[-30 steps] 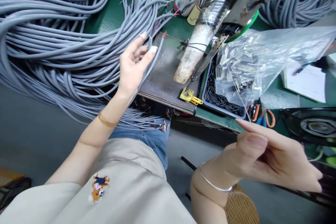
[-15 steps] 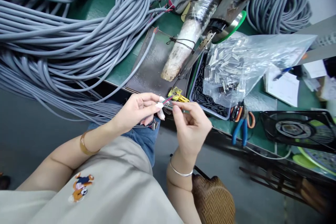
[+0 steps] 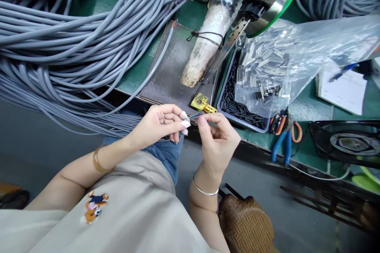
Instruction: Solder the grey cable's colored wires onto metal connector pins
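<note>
My left hand (image 3: 162,124) pinches a small bundle of thin coloured wires (image 3: 195,116) between thumb and fingertips, which have white coverings. Blue, green and red strands stick out to the right. My right hand (image 3: 219,138) is closed, its thumb and forefinger pinched at the free ends of these wires. Whatever else lies between its fingertips is hidden. Just beyond the hands, a yellow tool (image 3: 208,106) lies by a yellow sponge (image 3: 199,101) at the bench edge. Small metal connectors show partly beneath my left hand.
Grey cables (image 3: 89,43) heap on the left. A white-wrapped tube (image 3: 204,51) points down over a dark plate (image 3: 162,75). On the right are a bin of black sleeves (image 3: 233,99), a bag of connectors (image 3: 267,63), pliers (image 3: 282,146) and a fan (image 3: 350,142).
My right fingertips have come up to the wire ends, and the wires now lie flatter, pointing right. The left hand still pinches them. The camera view has shifted slightly.
</note>
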Demonstrator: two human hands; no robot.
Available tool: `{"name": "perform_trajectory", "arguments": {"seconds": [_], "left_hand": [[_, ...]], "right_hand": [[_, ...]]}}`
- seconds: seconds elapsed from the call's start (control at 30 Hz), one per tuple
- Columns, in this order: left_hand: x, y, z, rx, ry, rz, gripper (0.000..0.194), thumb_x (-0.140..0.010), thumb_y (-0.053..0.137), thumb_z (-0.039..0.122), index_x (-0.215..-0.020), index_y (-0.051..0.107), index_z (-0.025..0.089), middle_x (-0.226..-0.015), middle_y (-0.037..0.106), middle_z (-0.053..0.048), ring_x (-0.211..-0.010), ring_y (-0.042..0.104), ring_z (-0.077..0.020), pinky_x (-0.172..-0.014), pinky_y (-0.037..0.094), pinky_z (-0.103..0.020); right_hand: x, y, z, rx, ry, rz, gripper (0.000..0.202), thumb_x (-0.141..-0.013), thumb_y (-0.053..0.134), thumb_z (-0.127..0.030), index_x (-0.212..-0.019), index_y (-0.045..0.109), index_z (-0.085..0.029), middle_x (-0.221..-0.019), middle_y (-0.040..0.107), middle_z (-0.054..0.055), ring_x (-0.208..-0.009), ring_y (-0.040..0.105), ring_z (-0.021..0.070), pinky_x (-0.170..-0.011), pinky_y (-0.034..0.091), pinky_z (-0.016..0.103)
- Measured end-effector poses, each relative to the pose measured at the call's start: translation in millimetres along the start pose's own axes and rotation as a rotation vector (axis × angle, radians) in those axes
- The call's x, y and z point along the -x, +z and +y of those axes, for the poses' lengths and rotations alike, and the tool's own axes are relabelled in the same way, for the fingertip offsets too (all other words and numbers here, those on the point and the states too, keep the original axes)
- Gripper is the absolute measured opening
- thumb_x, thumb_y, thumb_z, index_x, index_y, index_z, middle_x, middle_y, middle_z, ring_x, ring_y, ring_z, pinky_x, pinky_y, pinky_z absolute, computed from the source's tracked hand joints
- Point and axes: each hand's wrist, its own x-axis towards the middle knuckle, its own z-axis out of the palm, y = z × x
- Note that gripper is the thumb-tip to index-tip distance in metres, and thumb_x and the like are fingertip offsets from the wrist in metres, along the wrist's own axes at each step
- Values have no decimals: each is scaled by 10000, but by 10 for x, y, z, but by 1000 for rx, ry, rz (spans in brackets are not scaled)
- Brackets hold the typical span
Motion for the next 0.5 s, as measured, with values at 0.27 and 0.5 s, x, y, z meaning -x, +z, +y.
{"name": "perform_trajectory", "arguments": {"seconds": [0.27, 0.5], "left_hand": [[-25, -58, -66, -85, 98, 24, 285, -795, 838, 315, -896, 642, 136, -574, 612, 55, -489, 595, -63, -503, 520, -152], [-32, -82, -87, -120, 103, 45, 266, -789, 825, 319, -898, 663, 138, -720, 680, 5, -532, 599, -67, -492, 506, -168]], "right_hand": [[30, -29, 37, 185, -30, -219, 151, -940, 657, -186, -790, 669, -191, -717, 613, -41, -552, 402, 67, -549, 345, 243], [5, -89, 22, 166, 36, -21, 134, -962, 663, -288, -923, 764, -208, -781, 661, -10, -522, 374, 70, -513, 308, 264]]}}
